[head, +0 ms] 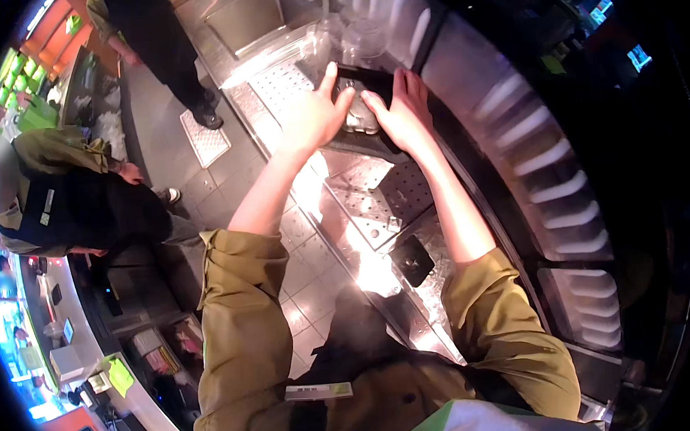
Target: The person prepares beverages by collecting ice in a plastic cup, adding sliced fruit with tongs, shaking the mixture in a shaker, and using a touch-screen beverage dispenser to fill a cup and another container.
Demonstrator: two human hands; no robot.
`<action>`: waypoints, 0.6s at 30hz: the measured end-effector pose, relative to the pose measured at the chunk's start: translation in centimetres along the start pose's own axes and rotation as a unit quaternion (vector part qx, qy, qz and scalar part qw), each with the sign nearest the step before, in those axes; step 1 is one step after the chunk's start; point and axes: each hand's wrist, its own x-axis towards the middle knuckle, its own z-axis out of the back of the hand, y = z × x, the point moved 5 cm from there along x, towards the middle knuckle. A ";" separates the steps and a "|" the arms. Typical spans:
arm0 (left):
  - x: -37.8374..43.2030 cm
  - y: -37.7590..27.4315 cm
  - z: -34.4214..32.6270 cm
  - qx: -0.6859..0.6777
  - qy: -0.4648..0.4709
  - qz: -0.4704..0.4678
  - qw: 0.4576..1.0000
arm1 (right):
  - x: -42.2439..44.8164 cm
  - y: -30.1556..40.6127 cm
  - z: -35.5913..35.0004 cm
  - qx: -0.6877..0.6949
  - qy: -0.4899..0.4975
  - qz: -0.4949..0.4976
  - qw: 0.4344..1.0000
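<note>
A black rectangular piece (pixel 393 144), possibly a tray or lid, lies between my two hands over the steel counter. A shiny, clear or metallic object (pixel 360 118) sits at its middle; glare hides what it is. My left hand (pixel 314 115) grips the left side, thumb against the shiny object and forefinger stretched along the far edge. On the opposite side my right hand (pixel 405 116) wraps its fingers over the edge, its thumb also by the shiny object. Clear containers (pixel 364 39) stand just beyond my hands.
Perforated steel plates (pixel 363 199) line the counter nearer my body, beside a black square piece (pixel 413 261). A row of translucent slotted shapes (pixel 556 185) curves along the right. Two co-workers, one standing (pixel 148 44) and another (pixel 101 195), are left across the tiled floor (pixel 308 247).
</note>
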 end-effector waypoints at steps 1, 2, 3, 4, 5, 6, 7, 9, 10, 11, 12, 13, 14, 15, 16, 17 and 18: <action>0.3 1.4 0.3 0.000 -0.012 0.019 1.000 | 0.6 1.3 -0.6 -0.015 0.014 0.016 1.000; 0.8 2.8 0.9 0.015 -0.013 0.024 1.000 | 1.2 2.8 -1.5 -0.017 0.021 0.026 0.999; 1.6 3.9 1.7 0.024 -0.019 0.029 0.999 | 2.3 4.0 -2.2 -0.041 0.036 0.018 0.998; 2.4 5.3 1.8 0.033 -0.024 0.031 0.999 | 3.3 4.8 -3.1 -0.066 0.049 0.007 0.997; 3.4 7.5 2.2 0.030 -0.066 0.019 0.997 | 4.5 5.7 -4.2 0.015 0.030 0.018 0.999; 4.6 8.7 2.6 0.060 -0.082 0.016 0.995 | 5.7 5.8 -5.3 0.094 0.004 0.027 0.995; 5.8 8.9 2.8 0.058 -0.066 0.034 0.996 | 6.8 4.8 -6.0 0.171 0.013 -0.038 0.984; 7.3 11.3 3.9 0.058 -0.054 0.080 0.994 | 4.9 4.5 -7.3 0.268 -0.031 -0.028 0.962; 7.3 14.5 4.0 0.055 -0.058 0.118 0.990 | 1.6 5.8 -7.1 0.322 -0.069 0.069 0.942; 7.0 15.9 4.5 0.050 -0.066 0.140 0.987 | -2.1 5.4 -6.4 0.308 -0.098 0.136 0.937; 6.3 16.6 6.2 0.038 -0.099 0.162 0.981 | -6.8 4.6 -4.6 0.302 -0.106 0.137 0.937; 5.7 15.1 8.0 -0.002 -0.180 0.153 0.972 | -11.4 1.6 -4.0 0.308 -0.088 0.070 0.945; 4.8 12.7 8.8 -0.064 -0.285 0.102 0.951 | -17.0 -0.8 -2.5 0.320 -0.131 0.035 0.938; 2.7 9.4 7.6 -0.140 -0.419 -0.015 0.897 | -22.7 -4.0 -3.0 0.287 -0.115 -0.087 0.947; 0.0 6.7 6.1 -0.177 -0.526 -0.139 0.820 | -29.8 -7.5 -4.6 0.318 -0.089 -0.161 0.930; -3.3 2.8 2.4 -0.257 -0.467 -0.220 0.817 | -35.7 -6.3 -2.3 0.431 -0.088 -0.319 0.839; -7.0 -0.7 -1.4 -0.336 -0.378 -0.305 0.807 | -40.9 -6.4 -1.1 0.428 -0.108 -0.380 0.813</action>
